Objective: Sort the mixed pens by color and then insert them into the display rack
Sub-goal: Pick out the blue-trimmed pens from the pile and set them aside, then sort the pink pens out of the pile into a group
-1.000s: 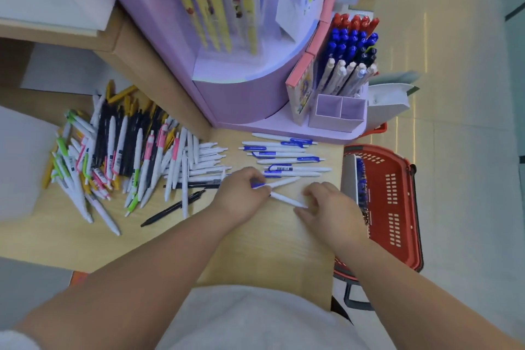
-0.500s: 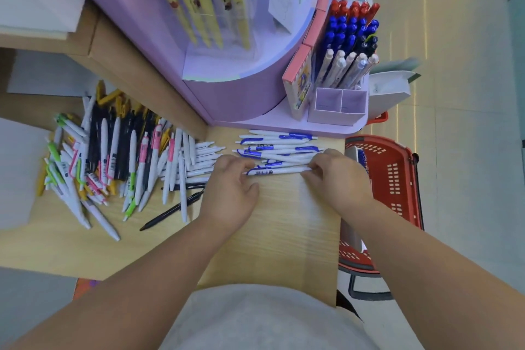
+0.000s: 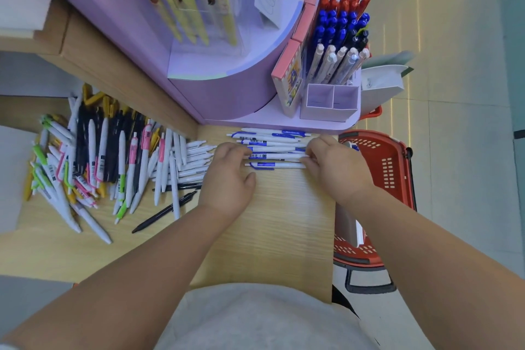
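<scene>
While my two hands bracket the blue pens, what matters is how that row lies. Each pen runs left to right across the counter, and the pens sit side by side in a short stack that reaches away from me to the foot of the rack.

My left hand is at the clip ends and my right hand at the tip ends, so the long axis runs straight from one palm to the other. My left fingers are bent down over the clip ends, with the thumb splayed clear on the near side. My right fingers are bent too, their tips touching the ends of the nearest pens. From this angle I cannot tell whether either hand pinches a pen or only pushes on it.

The unsorted pile lies well to my left, past my left hand, and its nearest white pens just reach that hand. The two-cell box at the rack's front looks empty. It stands beyond the row and a little right, so my right hand is the nearer one. My guess is that the bundle must be squeezed end to end, gripped across its middle, and turned upright before it goes in. Loose outer pens could roll towards the counter's right edge and the basket below.
</scene>
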The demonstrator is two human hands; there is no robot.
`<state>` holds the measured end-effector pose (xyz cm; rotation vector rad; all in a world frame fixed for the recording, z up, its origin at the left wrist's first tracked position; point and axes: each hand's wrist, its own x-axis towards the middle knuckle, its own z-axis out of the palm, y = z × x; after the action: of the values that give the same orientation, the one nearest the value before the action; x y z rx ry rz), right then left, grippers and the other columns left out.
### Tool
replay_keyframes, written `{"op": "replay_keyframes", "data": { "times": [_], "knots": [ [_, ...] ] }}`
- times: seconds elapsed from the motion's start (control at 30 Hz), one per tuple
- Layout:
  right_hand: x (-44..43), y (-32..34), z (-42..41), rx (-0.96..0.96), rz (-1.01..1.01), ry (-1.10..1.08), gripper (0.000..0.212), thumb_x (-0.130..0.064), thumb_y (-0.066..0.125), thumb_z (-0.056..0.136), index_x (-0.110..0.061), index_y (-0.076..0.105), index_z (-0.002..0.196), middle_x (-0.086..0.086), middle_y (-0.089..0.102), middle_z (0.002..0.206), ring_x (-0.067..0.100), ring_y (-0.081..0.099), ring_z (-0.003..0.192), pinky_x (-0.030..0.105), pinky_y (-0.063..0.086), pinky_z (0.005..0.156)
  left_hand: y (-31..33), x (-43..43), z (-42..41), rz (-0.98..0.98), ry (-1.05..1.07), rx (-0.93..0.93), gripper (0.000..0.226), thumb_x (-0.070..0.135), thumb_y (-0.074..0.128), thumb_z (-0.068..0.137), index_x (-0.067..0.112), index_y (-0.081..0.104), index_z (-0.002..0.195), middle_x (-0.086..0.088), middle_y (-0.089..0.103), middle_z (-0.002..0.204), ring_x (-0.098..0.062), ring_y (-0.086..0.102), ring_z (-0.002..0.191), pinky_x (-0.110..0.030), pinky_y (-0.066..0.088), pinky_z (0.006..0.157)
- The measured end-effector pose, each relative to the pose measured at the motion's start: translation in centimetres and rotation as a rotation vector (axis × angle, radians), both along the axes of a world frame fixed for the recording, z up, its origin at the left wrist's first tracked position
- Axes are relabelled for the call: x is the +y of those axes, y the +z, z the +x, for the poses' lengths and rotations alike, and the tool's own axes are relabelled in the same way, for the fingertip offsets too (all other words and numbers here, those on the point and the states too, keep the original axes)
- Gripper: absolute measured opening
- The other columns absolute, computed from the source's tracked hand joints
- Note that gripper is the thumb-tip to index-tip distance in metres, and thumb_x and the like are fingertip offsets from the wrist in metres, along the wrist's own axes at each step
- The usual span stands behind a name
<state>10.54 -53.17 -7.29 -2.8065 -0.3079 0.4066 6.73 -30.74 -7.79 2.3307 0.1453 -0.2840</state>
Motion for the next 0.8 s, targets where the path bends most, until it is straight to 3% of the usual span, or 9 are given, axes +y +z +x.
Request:
{"op": "replay_keyframes", "data": {
  "times": [0.07,0.2,0.27,0.5,0.63,0.8],
  "knots": [
    [0.1,-0.1,0.3,-0.018,0.02,-0.052,0.022,-0.036,0.062,0.093,-0.015,0.061,0.095,0.004,0.059,0.099,0.03,0.062,0.082,0.037,0.049,0.064,0.1,0.1,0.3,0.046,0.015,-0.022,0.045,0.008,0.073,0.079,0.014,0.062,0.122,0.0,0.049,0.125,-0.017,0.055,0.105,-0.03,0.045,0.099],
    [-0.1,-0.3,-0.4,0.018,0.063,-0.106,0.034,-0.046,0.072,0.082,-0.019,0.057,0.095,-0.003,0.055,0.097,0.019,0.056,0.083,0.031,0.041,0.063,0.1,0.7,1.1,0.341,-0.014,-0.087,0.054,0.031,0.084,0.069,0.02,0.065,0.119,-0.002,0.059,0.118,-0.029,0.051,0.106,-0.039,0.043,0.093],
    [-0.3,-0.6,-0.9,0.03,0.042,-0.141,0.038,-0.048,0.076,0.078,-0.021,0.057,0.097,-0.003,0.055,0.099,0.019,0.057,0.085,0.032,0.046,0.064,-0.1,1.0,1.5,0.416,-0.044,-0.07,0.056,0.038,0.085,0.068,0.02,0.066,0.118,-0.002,0.063,0.113,-0.029,0.052,0.104,-0.04,0.043,0.091],
    [-0.4,-1.0,-1.2,0.05,0.054,-0.322,0.047,-0.051,0.077,0.075,-0.022,0.062,0.108,-0.003,0.056,0.107,0.022,0.061,0.088,0.037,0.053,0.069,-1.0,0.9,2.7,0.377,-0.185,-0.118,0.027,0.017,0.082,0.07,0.009,0.073,0.093,-0.011,0.067,0.089,-0.037,0.06,0.084,-0.042,0.05,0.079],
    [0.7,-0.9,-0.8,0.089,0.067,-0.348,0.048,-0.052,0.077,0.075,-0.023,0.061,0.109,-0.003,0.058,0.111,0.022,0.061,0.095,0.035,0.051,0.075,-0.7,0.0,3.2,0.304,-0.252,-0.139,0.022,0.009,0.074,0.077,0.007,0.072,0.099,-0.012,0.067,0.093,-0.037,0.06,0.088,-0.044,0.051,0.08],
    [1.0,-0.8,-1.2,0.09,0.087,-0.38,0.047,-0.049,0.076,0.077,-0.023,0.059,0.112,-0.001,0.056,0.113,0.023,0.061,0.097,0.035,0.051,0.073,0.1,-0.2,3.3,0.23,-0.266,-0.163,0.025,0.001,0.071,0.078,0.006,0.071,0.103,-0.012,0.066,0.1,-0.036,0.06,0.092,-0.046,0.052,0.082]
  ]
}}
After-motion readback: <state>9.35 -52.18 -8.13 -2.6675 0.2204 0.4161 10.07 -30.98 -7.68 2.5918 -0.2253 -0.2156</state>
